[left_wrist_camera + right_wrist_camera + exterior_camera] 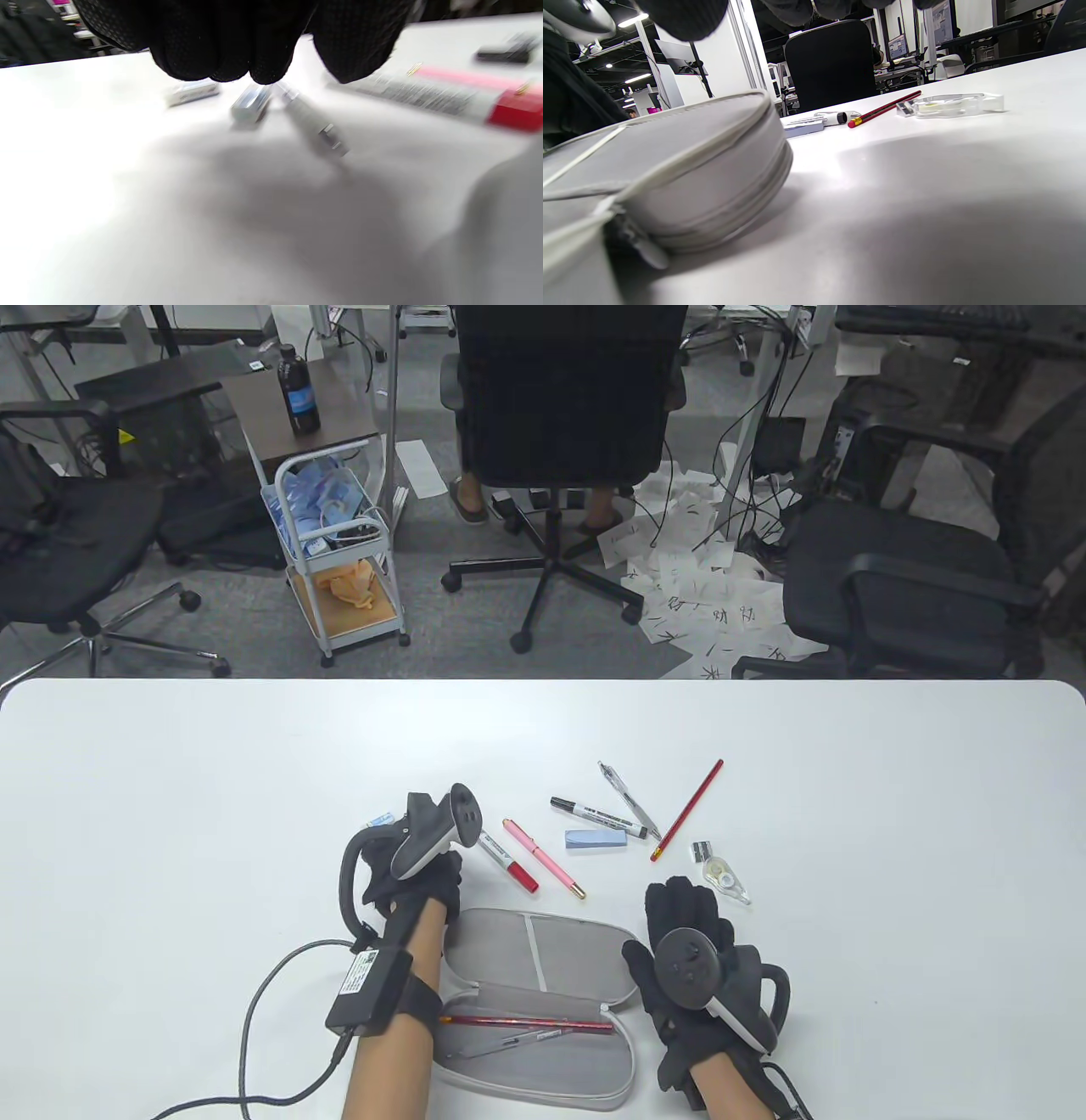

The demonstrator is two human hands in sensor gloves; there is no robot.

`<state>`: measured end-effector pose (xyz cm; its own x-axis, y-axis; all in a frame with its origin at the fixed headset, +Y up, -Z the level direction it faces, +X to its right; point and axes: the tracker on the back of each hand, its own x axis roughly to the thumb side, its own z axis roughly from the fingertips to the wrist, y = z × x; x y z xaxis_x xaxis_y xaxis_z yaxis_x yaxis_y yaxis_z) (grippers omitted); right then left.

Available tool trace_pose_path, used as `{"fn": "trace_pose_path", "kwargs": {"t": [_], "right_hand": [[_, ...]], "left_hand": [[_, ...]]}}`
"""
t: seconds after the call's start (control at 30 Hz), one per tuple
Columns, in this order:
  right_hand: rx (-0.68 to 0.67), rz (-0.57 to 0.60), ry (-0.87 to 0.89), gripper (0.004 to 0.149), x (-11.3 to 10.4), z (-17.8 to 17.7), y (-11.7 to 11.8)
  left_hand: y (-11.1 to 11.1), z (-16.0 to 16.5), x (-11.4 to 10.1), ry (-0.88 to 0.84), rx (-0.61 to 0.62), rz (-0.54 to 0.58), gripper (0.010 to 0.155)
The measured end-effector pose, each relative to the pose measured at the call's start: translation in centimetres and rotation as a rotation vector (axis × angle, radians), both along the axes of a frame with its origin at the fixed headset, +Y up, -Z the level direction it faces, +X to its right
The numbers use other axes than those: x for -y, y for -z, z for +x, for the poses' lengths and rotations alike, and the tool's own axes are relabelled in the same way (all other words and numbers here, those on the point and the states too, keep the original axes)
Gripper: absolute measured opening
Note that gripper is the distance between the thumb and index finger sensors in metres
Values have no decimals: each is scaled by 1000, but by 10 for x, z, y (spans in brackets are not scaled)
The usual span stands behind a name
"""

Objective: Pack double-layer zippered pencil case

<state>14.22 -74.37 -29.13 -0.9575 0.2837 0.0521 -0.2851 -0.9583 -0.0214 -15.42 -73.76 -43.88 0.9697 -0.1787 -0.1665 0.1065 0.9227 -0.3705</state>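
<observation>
While pencil case [543, 976] lies between hands, left hand [416, 882] curled empty; right hand [687, 933] flat, empty

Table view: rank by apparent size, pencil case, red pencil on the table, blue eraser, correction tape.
1. pencil case
2. red pencil
3. blue eraser and correction tape look alike; not ranked.

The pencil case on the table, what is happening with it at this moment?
A person is packing the open grey pencil case. A red pencil and a pen already lie inside. The left hand reaches toward the red-capped marker; the right hand rests beside the case, holding nothing.
</observation>
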Motion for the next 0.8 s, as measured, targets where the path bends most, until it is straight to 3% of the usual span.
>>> {"fn": "trace_pose_path", "kwargs": {"t": [0.17,0.23,0.43,0.8], "right_hand": [[4,-8,10,70,1,3,1],[-2,-7,14,70,0,1,1],[4,-12,18,71,1,2,3],[-1,-12,18,71,0,1,2]], "left_hand": [[12,12,12,73,-22,-90,54],[14,15,12,42,-18,-102,47],[16,14,13,12,-52,-106,47],[5,-16,4,-260,-100,-60,47]]}}
